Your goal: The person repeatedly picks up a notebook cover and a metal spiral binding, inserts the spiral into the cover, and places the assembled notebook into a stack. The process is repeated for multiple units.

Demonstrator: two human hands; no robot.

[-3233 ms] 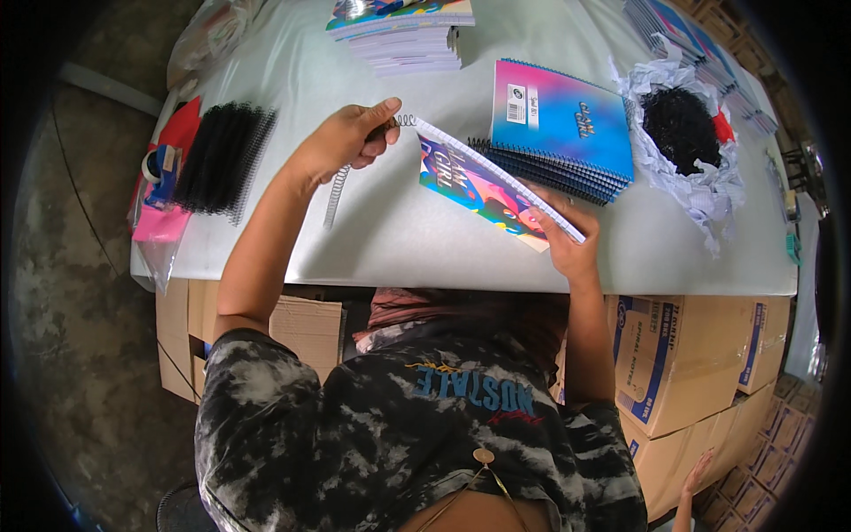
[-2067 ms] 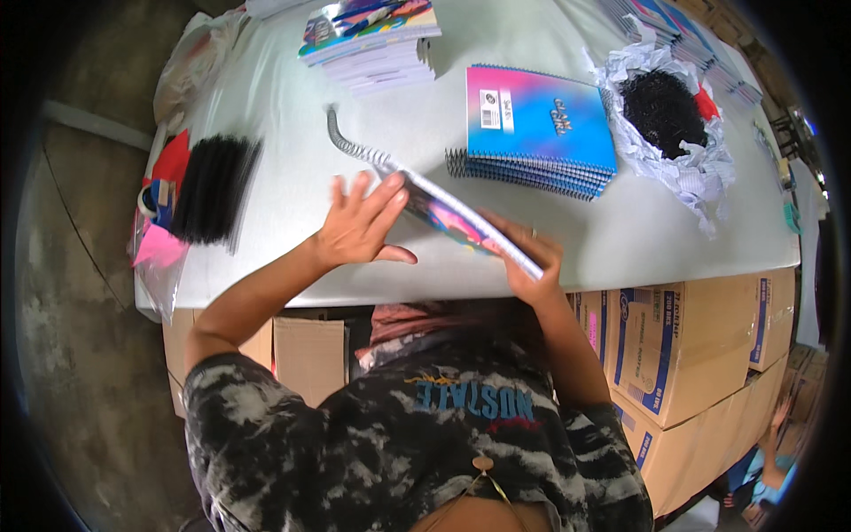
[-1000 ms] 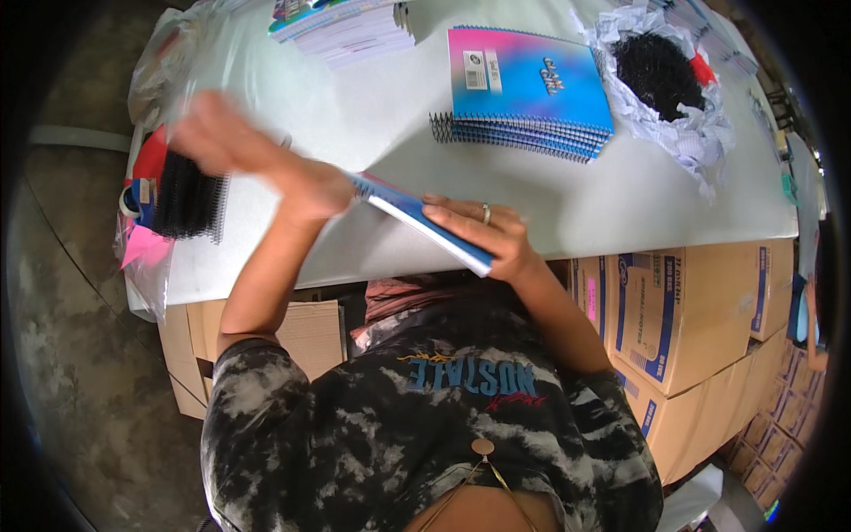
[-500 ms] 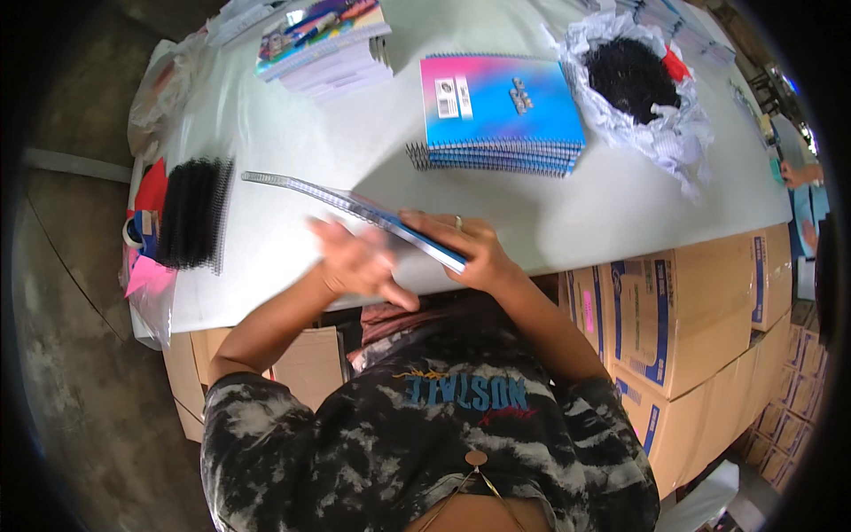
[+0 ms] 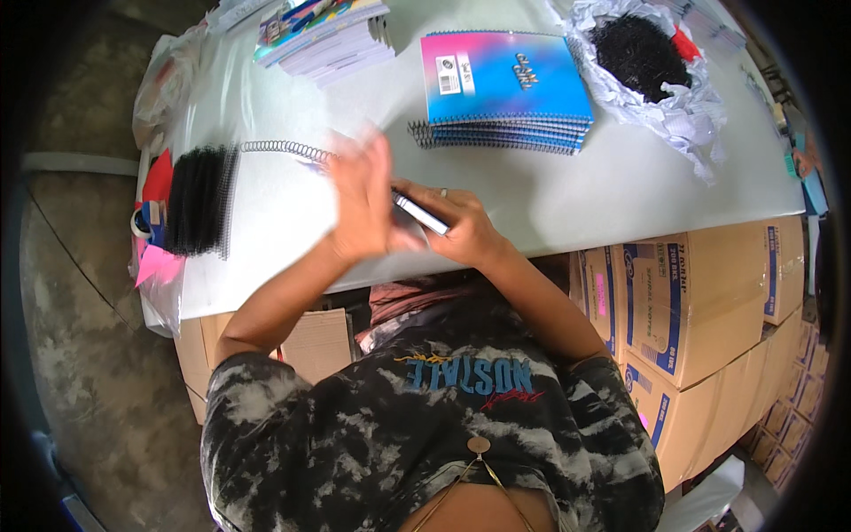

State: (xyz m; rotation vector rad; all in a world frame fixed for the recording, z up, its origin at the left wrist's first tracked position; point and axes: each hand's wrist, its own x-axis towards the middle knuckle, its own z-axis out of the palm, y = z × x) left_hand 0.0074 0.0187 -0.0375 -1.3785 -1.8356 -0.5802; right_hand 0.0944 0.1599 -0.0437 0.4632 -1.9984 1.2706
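A notebook (image 5: 424, 215), seen edge-on, is gripped at its near end by my right hand (image 5: 465, 229). From its far end a dark wire spiral (image 5: 285, 149) sticks out to the left. My left hand (image 5: 362, 199), smeared by motion, is held upright with its fingers stretched out, in front of the notebook's middle, most of which it hides. Whether its palm touches the notebook or the spiral I cannot tell. Left of it, a row of black spiral coils (image 5: 197, 202) lies at the table's left edge. A stack of pink-and-blue spiral notebooks (image 5: 505, 84) sits beyond my hands.
Another stack of notebooks (image 5: 332, 44) stands at the far left of the white table (image 5: 284, 230). Crumpled white paper (image 5: 700, 133) surrounds a heap of black coils (image 5: 640, 58) at the far right. Cardboard boxes (image 5: 709, 301) stand below the table's right side. A roll of tape (image 5: 140, 223) is at the left edge.
My left hand has risen from beside the notebook's near part to in front of its middle. The notebook has turned more edge-on in my right hand. The view has shifted slightly.
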